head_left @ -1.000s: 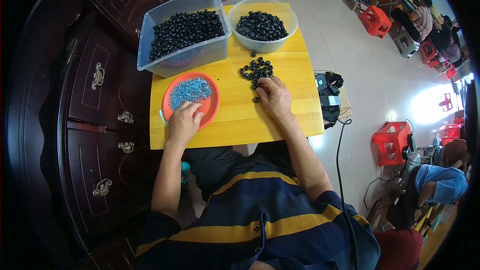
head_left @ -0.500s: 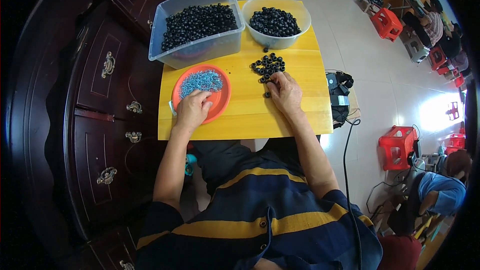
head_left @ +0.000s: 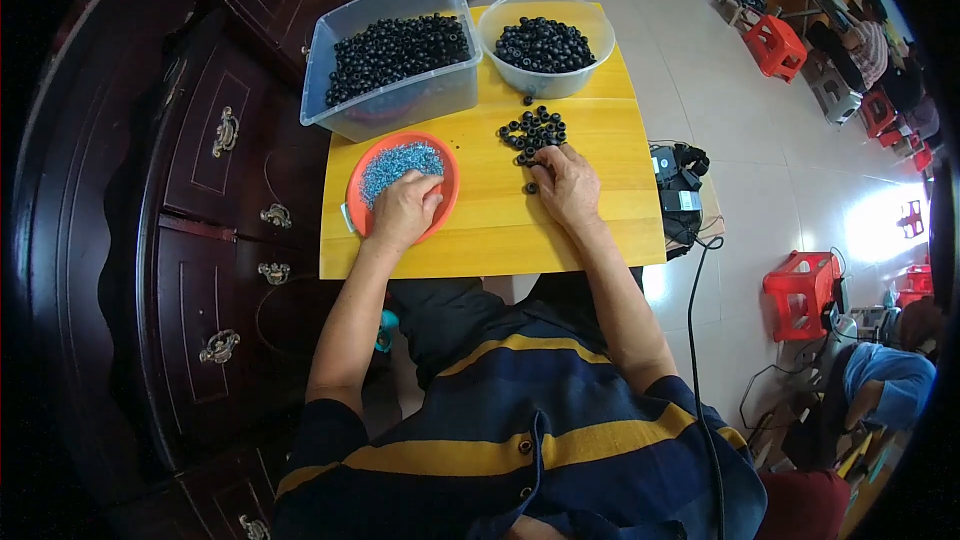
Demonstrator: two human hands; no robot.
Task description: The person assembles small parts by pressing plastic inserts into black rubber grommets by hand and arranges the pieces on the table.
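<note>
Over the orange plate (head_left: 448, 198), the fingers of my left hand (head_left: 400, 212) are drawn together at a heap of tiny silvery-blue metal pieces (head_left: 398, 162). Whatever lies between those fingertips is too small to make out. My right hand (head_left: 570, 188) rests on the yellow table with thumb and fingers curled together. It is at the near edge of a loose group of black round pieces with holes (head_left: 540, 127). What its fingertips hold is hidden. One single black piece (head_left: 531, 188) lies just left of the right thumb.
A clear rectangular bin (head_left: 392, 120) and a round translucent tub (head_left: 548, 85), both with many black pieces, stand at the table's far side. Dark wooden drawers (head_left: 205, 240) rise on the left. To the right are a black cable (head_left: 692, 340), red stools (head_left: 800, 285) and seated people.
My left hand has shifted slightly right and up over the plate. My right hand stays by the black pieces, and the whole view has moved a little.
</note>
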